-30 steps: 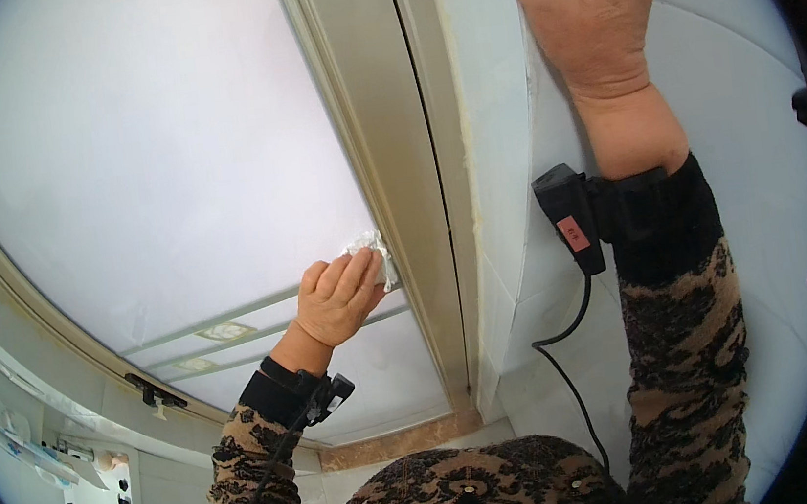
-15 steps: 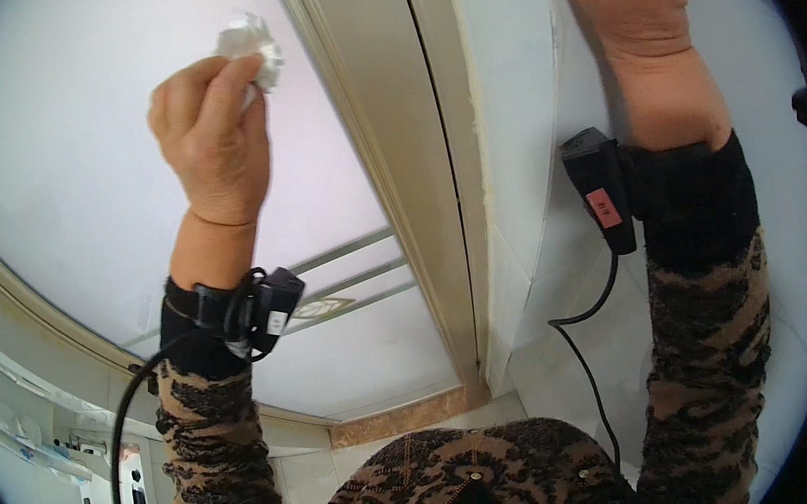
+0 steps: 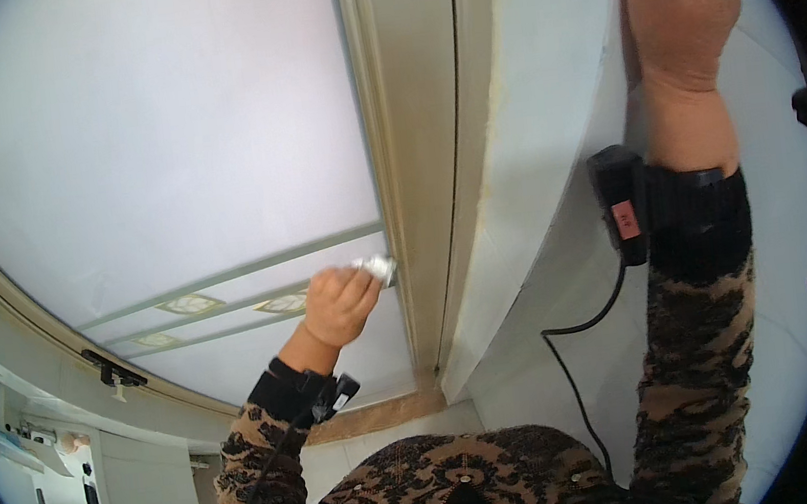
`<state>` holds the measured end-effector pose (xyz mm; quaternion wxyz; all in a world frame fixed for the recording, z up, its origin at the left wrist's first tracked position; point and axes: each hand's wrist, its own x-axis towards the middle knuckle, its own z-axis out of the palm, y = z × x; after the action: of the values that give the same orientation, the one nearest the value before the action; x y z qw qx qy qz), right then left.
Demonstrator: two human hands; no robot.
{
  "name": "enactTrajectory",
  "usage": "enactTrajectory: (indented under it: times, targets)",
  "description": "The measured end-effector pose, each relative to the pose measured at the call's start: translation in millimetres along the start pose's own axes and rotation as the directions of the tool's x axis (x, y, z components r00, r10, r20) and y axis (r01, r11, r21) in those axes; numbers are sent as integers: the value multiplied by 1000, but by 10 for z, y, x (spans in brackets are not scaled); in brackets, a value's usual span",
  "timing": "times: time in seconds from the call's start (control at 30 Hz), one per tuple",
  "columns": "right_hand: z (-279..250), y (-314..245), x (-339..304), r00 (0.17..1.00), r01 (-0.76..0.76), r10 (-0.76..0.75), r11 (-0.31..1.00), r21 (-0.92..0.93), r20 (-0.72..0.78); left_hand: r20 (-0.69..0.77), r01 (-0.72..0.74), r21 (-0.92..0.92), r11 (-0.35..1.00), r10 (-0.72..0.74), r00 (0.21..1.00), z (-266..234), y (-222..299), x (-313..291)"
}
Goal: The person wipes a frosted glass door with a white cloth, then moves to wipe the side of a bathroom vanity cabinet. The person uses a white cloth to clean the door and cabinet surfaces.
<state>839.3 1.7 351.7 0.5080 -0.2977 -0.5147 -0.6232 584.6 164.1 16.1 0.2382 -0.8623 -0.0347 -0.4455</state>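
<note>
Left hand (image 3: pixel 338 303): my fingers bunch closed around a crumpled white wad (image 3: pixel 378 269) at the pale door panel (image 3: pixel 174 128), beside the beige frame (image 3: pixel 413 153), presumably for firm pressure. Right hand (image 3: pixel 684 21): at the tiled wall (image 3: pixel 554 89), likely bracing me; fingertips cut off, spread cannot be told.

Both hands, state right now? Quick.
Left hand: closed, holding a crumpled white wad.
Right hand: cannot tell open or closed, or whether it holds anything; the picture's top edge cuts it off.
</note>
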Motion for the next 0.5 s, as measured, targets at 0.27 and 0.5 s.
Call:
enactTrajectory:
  times: [0.27, 0.5]
  targets:
    - [165, 147, -142, 984, -117, 144, 968, 221, -108, 181, -27, -69, 997, 39, 983, -207, -44, -61]
    - [112, 165, -48, 979, 14, 0, 997, 70, -203, -411, 69, 342, 937, 84, 908, -1166, -818, 2317]
